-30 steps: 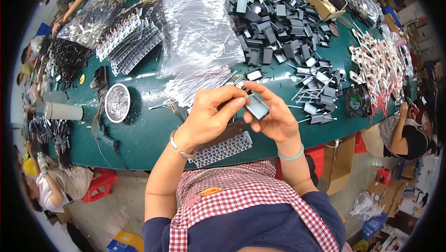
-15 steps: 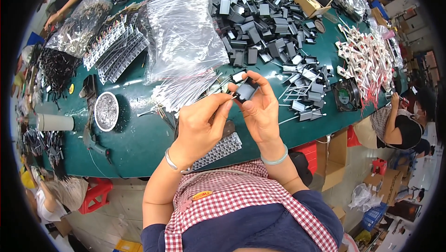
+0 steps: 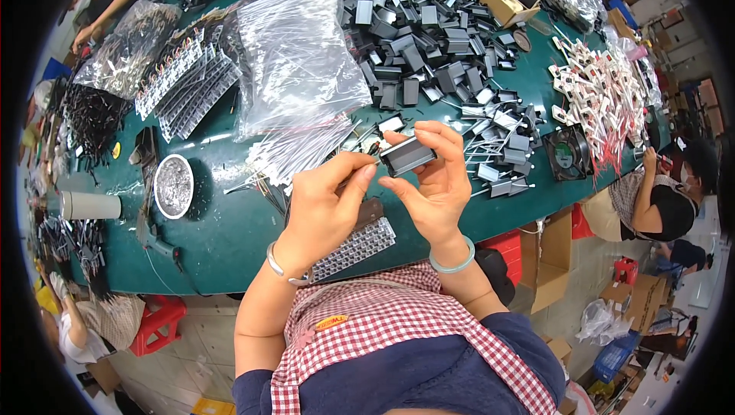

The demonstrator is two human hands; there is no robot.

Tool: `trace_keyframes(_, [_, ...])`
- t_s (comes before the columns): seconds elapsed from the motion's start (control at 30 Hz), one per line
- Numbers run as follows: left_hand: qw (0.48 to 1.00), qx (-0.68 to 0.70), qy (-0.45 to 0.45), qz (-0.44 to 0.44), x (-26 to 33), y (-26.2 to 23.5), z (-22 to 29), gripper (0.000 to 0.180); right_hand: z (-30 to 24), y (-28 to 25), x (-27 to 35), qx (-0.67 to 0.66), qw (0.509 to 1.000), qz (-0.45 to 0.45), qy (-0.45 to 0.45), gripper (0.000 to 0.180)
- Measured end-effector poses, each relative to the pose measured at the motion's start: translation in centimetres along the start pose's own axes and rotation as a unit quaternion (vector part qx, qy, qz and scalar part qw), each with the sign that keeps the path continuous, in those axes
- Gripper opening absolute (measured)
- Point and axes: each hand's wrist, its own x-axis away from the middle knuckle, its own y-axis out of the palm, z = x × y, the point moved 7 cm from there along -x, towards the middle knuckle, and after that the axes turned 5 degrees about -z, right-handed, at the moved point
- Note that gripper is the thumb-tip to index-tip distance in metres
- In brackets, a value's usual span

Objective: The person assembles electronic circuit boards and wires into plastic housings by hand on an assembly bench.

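Note:
My right hand [image 3: 436, 189] grips a small black rectangular plastic housing [image 3: 408, 156] between thumb and fingers, its open channel side facing up. At the housing's left end, my left hand [image 3: 325, 197] is closed in a pinch on a thin pale strip, mostly hidden by the fingertips. Just beyond the hands lies a fan of thin white strips [image 3: 302, 147], spilling from a clear plastic bag [image 3: 295, 55]. A heap of similar black housings [image 3: 429, 44] covers the table's far middle. Right of my hands is a smaller pile of housings with white strips through them [image 3: 509, 143].
On the green table [image 3: 222, 246] are a white bowl [image 3: 174, 185], a white cup [image 3: 90, 205], a glue gun [image 3: 161, 245], a black fan [image 3: 568, 153] and a pile of white parts with red wires [image 3: 601, 97]. A gridded strip sheet [image 3: 356, 250] lies near my left wrist. Co-workers sit around.
The housing has turned in my right hand, so its long channel now shows. My right fingers have shifted their hold, and my left hand stays pinched by its end.

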Motion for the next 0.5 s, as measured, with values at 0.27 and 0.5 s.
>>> trace_keyframes(0.27, [0.923, 0.292, -0.220, -0.118, 0.1, 1.4, -2.9, 0.017, 0.5, 0.2, 0.4, -0.060, 0.996, -0.031, 0.057, 0.061])
trace_keyframes(0.5, [0.939, 0.214, -0.237, -0.127, 0.4, 1.9, -3.2, 0.015, 0.8, -0.6, 0.4, 0.069, 0.994, -0.009, 0.087, 0.023])
